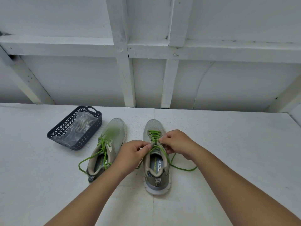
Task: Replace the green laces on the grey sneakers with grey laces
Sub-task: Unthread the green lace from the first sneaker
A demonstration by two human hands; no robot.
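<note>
I note both hands working at the tongue of the right sneaker (155,162). My left hand (132,152) pinches the green lace (154,136) at the upper eyelets; my right hand (176,143) pinches the same lace just across the crossing. Its loose ends trail outward from both grips onto the white surface (228,152). I judge the lace light, limp and prone to snagging; best taken close to each eyelet. Beyond my left grip stands the left sneaker (112,132), laces slack, and farther off the basket (65,128) holding bagged grey laces (82,124)
</note>
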